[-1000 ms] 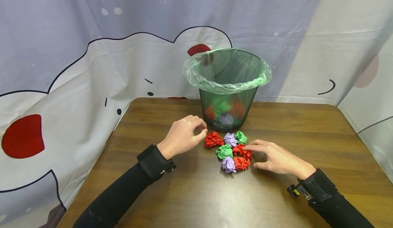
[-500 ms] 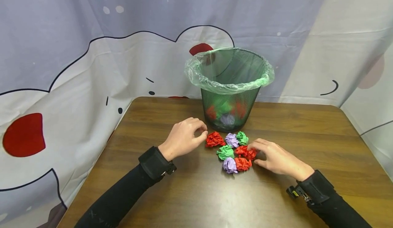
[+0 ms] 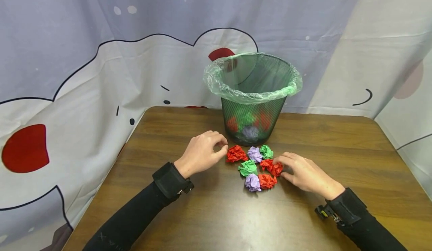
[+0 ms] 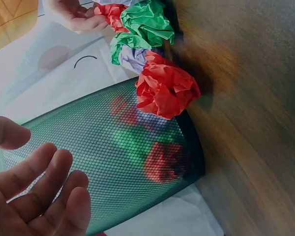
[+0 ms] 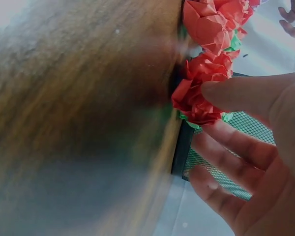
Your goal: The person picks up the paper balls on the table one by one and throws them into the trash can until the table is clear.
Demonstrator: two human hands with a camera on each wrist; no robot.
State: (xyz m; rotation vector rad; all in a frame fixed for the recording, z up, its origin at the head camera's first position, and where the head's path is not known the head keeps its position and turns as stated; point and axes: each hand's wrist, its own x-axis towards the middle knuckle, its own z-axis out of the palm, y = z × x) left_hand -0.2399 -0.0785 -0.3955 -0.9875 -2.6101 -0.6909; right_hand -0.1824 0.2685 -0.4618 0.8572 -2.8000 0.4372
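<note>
My right hand (image 3: pixel 303 171) pinches a crumpled red paper ball (image 3: pixel 271 167) at the right side of a small cluster on the table. In the right wrist view the thumb presses on that ball (image 5: pixel 199 93) and the index finger lies at its side. My left hand (image 3: pixel 203 151) hovers with loosely bent fingers and holds nothing, just left of another red paper ball (image 3: pixel 235 154). Between the hands lie a green ball (image 3: pixel 248 167), two purple balls (image 3: pixel 254 154), a second green ball (image 3: pixel 266 152) and a third red ball (image 3: pixel 267 181).
Right behind the cluster stands a mesh wastebasket (image 3: pixel 229 110) lined with a clear greenish bag (image 3: pixel 249 96). Several red, green and purple balls show through its mesh. The wooden table (image 3: pixel 162 131) ends at a printed curtain (image 3: pixel 162 67) at the back.
My right hand's fingers have closed on the red paper ball, which has shifted slightly right, away from its neighbours. The left hand stays nearly still.
</note>
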